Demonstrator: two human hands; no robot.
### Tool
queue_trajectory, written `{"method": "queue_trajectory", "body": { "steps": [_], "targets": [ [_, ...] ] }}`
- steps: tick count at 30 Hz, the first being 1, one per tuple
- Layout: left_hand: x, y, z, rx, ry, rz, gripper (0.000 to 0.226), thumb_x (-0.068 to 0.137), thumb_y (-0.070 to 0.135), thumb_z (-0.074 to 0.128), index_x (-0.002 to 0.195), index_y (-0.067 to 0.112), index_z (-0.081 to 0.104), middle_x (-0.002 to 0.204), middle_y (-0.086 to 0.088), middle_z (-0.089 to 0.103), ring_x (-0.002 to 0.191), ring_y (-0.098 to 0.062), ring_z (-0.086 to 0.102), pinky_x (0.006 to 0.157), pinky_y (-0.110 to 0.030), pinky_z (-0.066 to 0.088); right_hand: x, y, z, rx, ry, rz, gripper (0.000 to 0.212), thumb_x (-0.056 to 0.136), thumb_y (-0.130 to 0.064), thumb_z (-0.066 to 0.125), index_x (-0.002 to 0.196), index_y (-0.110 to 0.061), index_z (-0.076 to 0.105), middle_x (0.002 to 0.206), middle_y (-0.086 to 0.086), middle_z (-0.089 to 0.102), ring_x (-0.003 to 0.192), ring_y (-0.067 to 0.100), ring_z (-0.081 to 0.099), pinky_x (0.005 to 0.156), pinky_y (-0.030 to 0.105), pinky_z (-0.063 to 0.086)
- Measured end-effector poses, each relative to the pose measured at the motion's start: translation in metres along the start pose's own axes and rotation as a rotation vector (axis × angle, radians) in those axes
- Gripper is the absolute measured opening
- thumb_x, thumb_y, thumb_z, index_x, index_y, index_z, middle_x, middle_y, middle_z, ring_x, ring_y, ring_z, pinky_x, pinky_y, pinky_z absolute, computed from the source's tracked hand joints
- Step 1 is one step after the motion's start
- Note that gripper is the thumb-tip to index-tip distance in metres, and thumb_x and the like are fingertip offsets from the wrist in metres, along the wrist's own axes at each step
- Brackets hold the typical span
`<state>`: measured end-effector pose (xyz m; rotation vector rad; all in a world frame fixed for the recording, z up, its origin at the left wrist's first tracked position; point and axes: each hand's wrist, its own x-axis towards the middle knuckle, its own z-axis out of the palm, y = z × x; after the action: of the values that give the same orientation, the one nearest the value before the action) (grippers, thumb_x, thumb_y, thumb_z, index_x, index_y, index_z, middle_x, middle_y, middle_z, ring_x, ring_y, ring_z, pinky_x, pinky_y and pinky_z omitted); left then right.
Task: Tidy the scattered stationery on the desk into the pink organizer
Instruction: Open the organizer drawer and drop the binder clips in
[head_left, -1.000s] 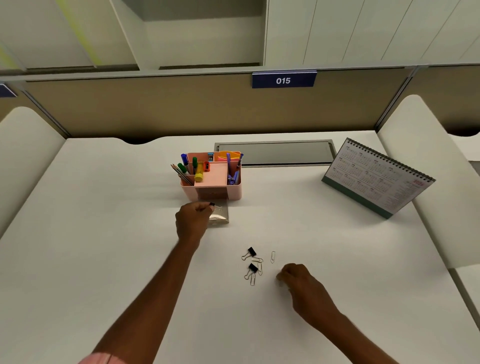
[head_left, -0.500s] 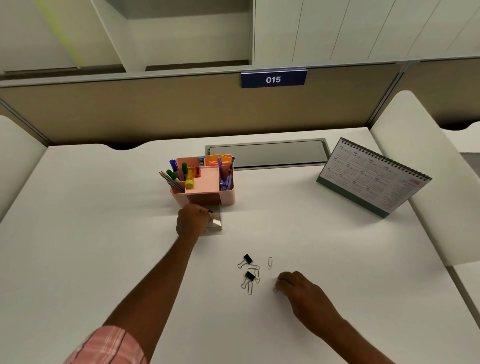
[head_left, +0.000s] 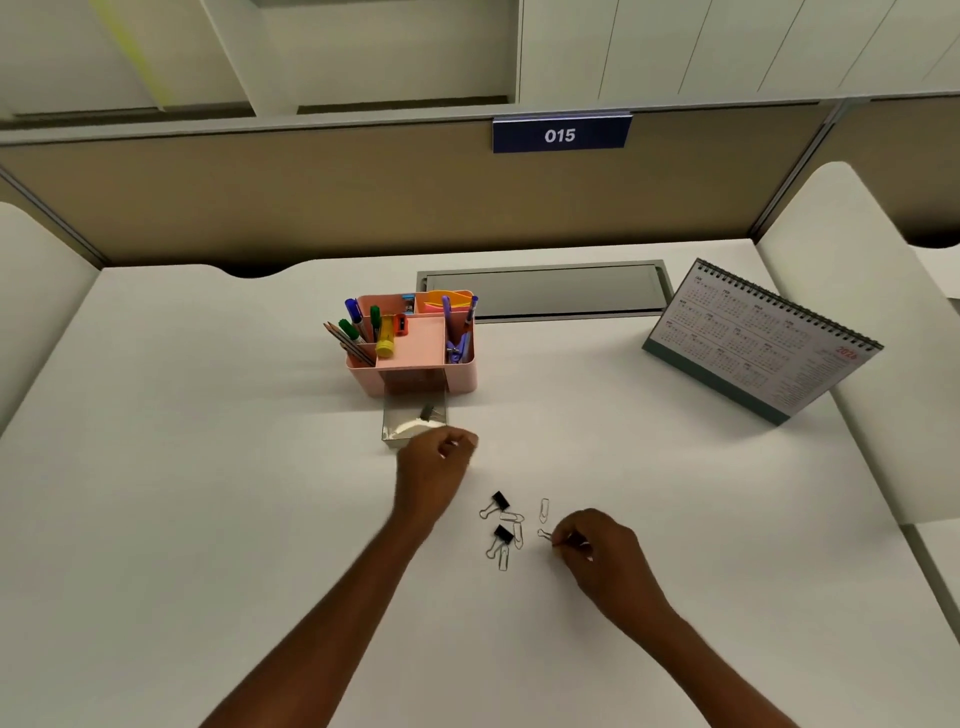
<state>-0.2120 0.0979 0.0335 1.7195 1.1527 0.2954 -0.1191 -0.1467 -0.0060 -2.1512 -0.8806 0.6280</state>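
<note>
The pink organizer (head_left: 462, 376) stands mid-desk, holding pens, pencils and a yellow highlighter. Its clear drawer (head_left: 397, 434) is pulled out toward me, and a black binder clip (head_left: 428, 413) lies inside it. My left hand (head_left: 435, 467) hovers just in front of the drawer with loosely curled fingers and holds nothing. Two black binder clips (head_left: 500, 502) (head_left: 503, 534) and several paper clips (head_left: 543, 509) lie scattered nearer to me. To their right, my right hand (head_left: 597, 545) pinches one paper clip (head_left: 544, 533) on the desk.
A spiral desk calendar (head_left: 758, 338) stands at the right. A grey cable hatch (head_left: 540, 291) is set into the desk behind the organizer. A beige partition with a sign reading 015 closes off the back. White side panels flank the desk.
My left hand held a binder clip at the drawer, then drew back toward me without it; the clip now lies in the drawer. My right hand shifted slightly and pinched a paper clip.
</note>
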Motion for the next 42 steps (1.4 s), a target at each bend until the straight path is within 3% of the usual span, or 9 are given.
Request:
{"method": "queue_trajectory", "body": {
  "steps": [4,7,18,23,28,31,35,40,42],
  "targets": [
    [-0.049,-0.005,0.009,-0.029,-0.375,-0.140,0.026,0.085,0.048,0.080,0.088,0.022,0.081,0.084,0.002,0.080,0.053,-0.013,0.060,0.048,-0.024,0.045,0.000,-0.021,0.006,0.097,0.032,-0.048,0.025,0.085,-0.006,0.076,0.085,-0.030,0.067,0.088,-0.015,0.067,0.086,0.009,0.069,0.076,0.029,0.058],
    [-0.069,-0.016,0.014,-0.028,-0.407,-0.143,0.034,0.085,0.050,0.080,0.083,0.016,0.079,0.073,0.000,0.077,0.053,-0.014,0.058,0.049,-0.023,0.042,-0.001,-0.031,0.011,0.117,0.047,-0.100,0.026,0.086,-0.004,0.074,0.086,-0.029,0.065,0.089,-0.015,0.066,0.087,0.011,0.068,0.076,0.031,0.059],
    [-0.068,-0.025,-0.010,-0.131,-0.144,-0.198,0.025,0.088,0.037,0.079,0.074,0.016,0.079,0.074,0.001,0.077,0.050,-0.011,0.051,0.048,-0.020,0.041,0.005,-0.034,0.023,0.185,0.002,-0.012,0.028,0.083,-0.008,0.078,0.098,-0.030,0.071,0.098,-0.016,0.070,0.092,0.007,0.067,0.075,0.023,0.055],
    [-0.033,-0.021,-0.035,-0.171,0.088,-0.181,0.023,0.084,0.039,0.085,0.076,0.017,0.081,0.060,0.010,0.068,0.050,-0.004,0.052,0.056,-0.023,0.043,0.016,-0.027,0.035,-0.140,-0.132,-0.214,0.029,0.094,-0.015,0.061,0.120,-0.028,0.066,0.114,-0.011,0.061,0.100,0.012,0.062,0.081,0.037,0.056],
    [0.014,-0.013,-0.053,-0.152,0.267,-0.162,0.022,0.086,0.036,0.083,0.093,0.015,0.084,0.079,0.004,0.076,0.077,-0.011,0.068,0.071,-0.025,0.049,0.027,-0.031,0.044,-0.518,-0.270,-0.336,0.053,0.094,-0.004,0.051,0.142,-0.025,0.049,0.129,0.002,0.050,0.113,0.026,0.054,0.072,0.039,0.055],
    [0.039,-0.013,-0.054,-0.044,0.305,-0.187,0.026,0.092,0.033,0.077,0.103,0.010,0.082,0.094,-0.006,0.079,0.084,-0.021,0.069,0.066,-0.025,0.049,0.031,-0.032,0.049,-0.578,-0.249,-0.382,0.055,0.086,0.006,0.050,0.136,-0.017,0.053,0.129,0.007,0.050,0.111,0.029,0.054,0.064,0.037,0.046],
    [0.064,-0.019,-0.048,0.127,0.369,-0.239,0.033,0.088,0.041,0.076,0.104,0.013,0.082,0.100,-0.007,0.076,0.088,-0.027,0.071,0.075,-0.040,0.061,0.034,-0.033,0.051,-0.613,-0.236,-0.391,0.044,0.086,0.006,0.050,0.124,-0.013,0.057,0.125,0.007,0.052,0.106,0.029,0.055,0.060,0.036,0.041],
    [0.081,-0.018,-0.038,0.073,0.468,-0.437,0.058,0.080,0.036,0.085,0.122,0.007,0.057,0.105,-0.009,0.068,0.096,-0.030,0.069,0.081,-0.042,0.059,0.034,-0.029,0.051,-0.637,-0.239,-0.397,0.034,0.081,0.005,0.057,0.109,-0.015,0.059,0.115,0.006,0.055,0.093,0.028,0.059,0.055,0.033,0.037],
    [0.085,-0.023,-0.034,0.118,0.458,-0.455,0.058,0.079,0.036,0.085,0.121,0.007,0.059,0.109,-0.011,0.072,0.098,-0.032,0.071,0.086,-0.046,0.061,0.034,-0.027,0.050,-0.640,-0.244,-0.387,0.027,0.082,0.002,0.060,0.101,-0.016,0.059,0.108,0.004,0.056,0.088,0.027,0.059,0.054,0.034,0.039]
  ]
}}
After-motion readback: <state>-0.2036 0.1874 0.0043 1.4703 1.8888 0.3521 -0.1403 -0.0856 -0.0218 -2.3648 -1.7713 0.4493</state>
